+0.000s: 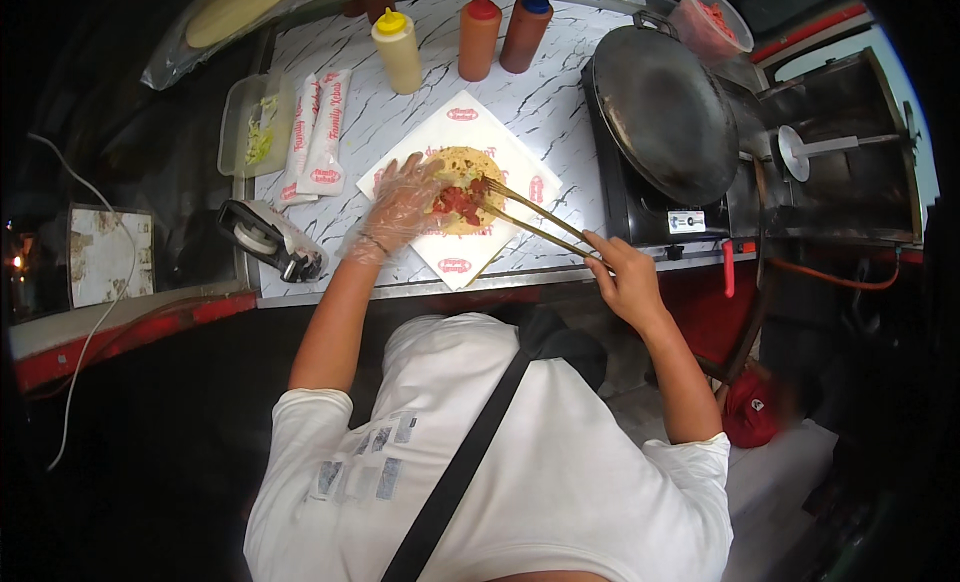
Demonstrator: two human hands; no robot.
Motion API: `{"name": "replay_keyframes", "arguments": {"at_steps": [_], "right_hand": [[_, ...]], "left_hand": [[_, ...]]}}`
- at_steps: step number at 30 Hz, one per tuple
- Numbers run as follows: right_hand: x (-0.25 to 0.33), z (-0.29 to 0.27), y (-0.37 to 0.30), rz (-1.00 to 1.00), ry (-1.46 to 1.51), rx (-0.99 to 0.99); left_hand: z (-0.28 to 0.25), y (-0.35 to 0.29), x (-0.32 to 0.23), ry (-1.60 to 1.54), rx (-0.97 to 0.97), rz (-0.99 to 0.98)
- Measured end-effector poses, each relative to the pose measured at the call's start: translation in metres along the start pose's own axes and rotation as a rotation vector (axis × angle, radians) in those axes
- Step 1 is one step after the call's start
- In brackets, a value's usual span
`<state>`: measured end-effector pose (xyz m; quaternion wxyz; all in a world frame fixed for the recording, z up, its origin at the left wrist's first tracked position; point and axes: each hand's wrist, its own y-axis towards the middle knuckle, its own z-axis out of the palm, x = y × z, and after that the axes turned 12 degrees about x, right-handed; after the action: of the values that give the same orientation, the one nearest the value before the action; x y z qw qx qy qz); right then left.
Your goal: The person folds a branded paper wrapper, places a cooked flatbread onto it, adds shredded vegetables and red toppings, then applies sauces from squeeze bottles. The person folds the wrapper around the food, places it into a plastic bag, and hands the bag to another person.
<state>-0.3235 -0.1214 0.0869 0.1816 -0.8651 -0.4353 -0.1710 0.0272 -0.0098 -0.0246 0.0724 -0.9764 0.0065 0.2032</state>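
A round flatbread [468,156] lies on a square sheet of white printed paper [515,154], turned cornerwise on the counter. Reddish chopped filling [462,204] is heaped at its middle, with some pale green shreds around it. My left hand [398,207], in a clear plastic glove, rests at the bread's left side with its fingers stretched over the edge. In my right hand [630,279], bare, is a pair of golden tongs [535,210]. The tong arms stand apart, their tips at the right side of the filling.
Three squeeze bottles stand behind: yellow-capped [401,60], red-capped [479,47] and blue-capped [526,40]. Left are a tub of shredded greens [236,147], printed paper sleeves [322,147] and a black-and-white device [268,240]. A large dark pan [665,112] sits on a burner at right.
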Motion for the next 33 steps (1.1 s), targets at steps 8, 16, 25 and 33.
{"name": "replay_keyframes", "arguments": {"at_steps": [8,16,25,33], "right_hand": [[0.001,-0.003,-0.021,0.009,-0.007,-0.057],[-0.002,-0.104,0.002,-0.205,0.117,-0.403],[0.047,-0.182,0.211,-0.051,-0.220,-0.677],[0.070,-0.064,0.213,-0.390,0.147,-0.846]], "left_hand": [[-0.010,0.003,-0.021,-0.074,-0.041,-0.039],[-0.018,0.003,-0.033,-0.153,-0.099,-0.101],[-0.042,-0.140,-0.041,-0.744,-0.116,-0.223],[0.021,-0.299,-0.003,-1.557,0.273,-0.336]]}}
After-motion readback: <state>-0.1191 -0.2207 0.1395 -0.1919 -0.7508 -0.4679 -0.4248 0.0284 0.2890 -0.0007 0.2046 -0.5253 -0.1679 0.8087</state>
